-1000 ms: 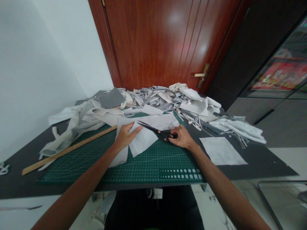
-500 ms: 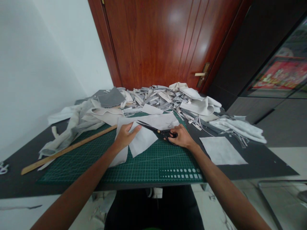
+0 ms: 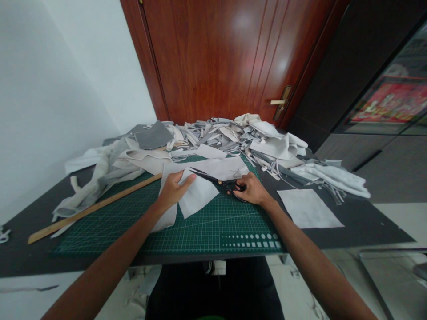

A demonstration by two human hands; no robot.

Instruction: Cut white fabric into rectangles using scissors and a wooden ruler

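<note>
My right hand (image 3: 251, 188) is closed round the handles of black scissors (image 3: 209, 177), whose blades point left across a piece of white fabric. My left hand (image 3: 176, 188) pinches that white fabric piece (image 3: 199, 195) between thumb and fingers, just left of the blade tips. Its lower part hangs over the green cutting mat (image 3: 207, 231). Behind and under it lies a larger white fabric sheet (image 3: 227, 168), partly covered by my left hand. Off to the right of my right arm, a square of white fabric (image 3: 310, 209) lies flat on the dark table.
A wooden ruler (image 3: 96, 207) slants over the mat's left side. Heaped scraps (image 3: 216, 133) line the back of the table before the wooden door (image 3: 207, 58). Crumpled fabric (image 3: 103, 173) lies at the left, more folded cloth (image 3: 333, 178) at the right.
Both hands, the scissors and the fabric keep almost the same places. The whole view has shifted very slightly.
</note>
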